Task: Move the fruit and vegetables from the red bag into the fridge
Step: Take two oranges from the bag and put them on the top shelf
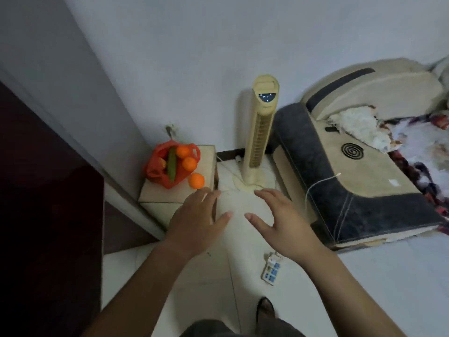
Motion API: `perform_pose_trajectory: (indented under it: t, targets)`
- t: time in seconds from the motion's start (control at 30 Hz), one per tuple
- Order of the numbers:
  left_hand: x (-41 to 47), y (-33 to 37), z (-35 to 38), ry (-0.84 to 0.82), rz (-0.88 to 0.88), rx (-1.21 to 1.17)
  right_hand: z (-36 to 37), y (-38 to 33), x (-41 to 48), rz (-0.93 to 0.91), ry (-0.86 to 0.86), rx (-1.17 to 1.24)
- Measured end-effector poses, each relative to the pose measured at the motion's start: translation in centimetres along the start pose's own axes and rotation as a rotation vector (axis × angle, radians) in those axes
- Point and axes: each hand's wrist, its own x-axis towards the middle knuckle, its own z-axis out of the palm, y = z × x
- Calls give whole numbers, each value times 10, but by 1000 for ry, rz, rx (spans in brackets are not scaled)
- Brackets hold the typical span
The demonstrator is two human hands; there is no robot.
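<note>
A red plastic bag (158, 171) lies open on a beige box-shaped stool (167, 198) in the corner by the wall. Inside it I see a green cucumber (171, 164), two oranges (182, 151) and something reddish-yellow. A third orange (196, 180) sits on the stool just outside the bag's mouth. My left hand (194, 220) hovers just in front of the stool's near right corner, fingers spread and empty. My right hand (281, 222) hangs beside it over the floor, also spread and empty. A dark red cabinet-like surface (48, 203), possibly the fridge, fills the left edge.
A tall cream tower fan (260, 132) stands on the floor right of the stool, its cord trailing. A white power strip (271, 269) lies on the tiles below my right hand. A grey and beige sofa (352, 181) blocks the right side. My foot (264, 310) shows at the bottom.
</note>
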Motion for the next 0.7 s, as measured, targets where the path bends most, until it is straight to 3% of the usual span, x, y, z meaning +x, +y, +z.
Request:
perform_pose_trajectory:
  t: [0.33, 0.7]
  targets:
    - [69, -69, -21, 111, -363, -72, 28, -8, 177, -274, -284, -21]
    - [226, -181, -31, 0, -410, -93, 96, 5, 338, -216, -395, -73]
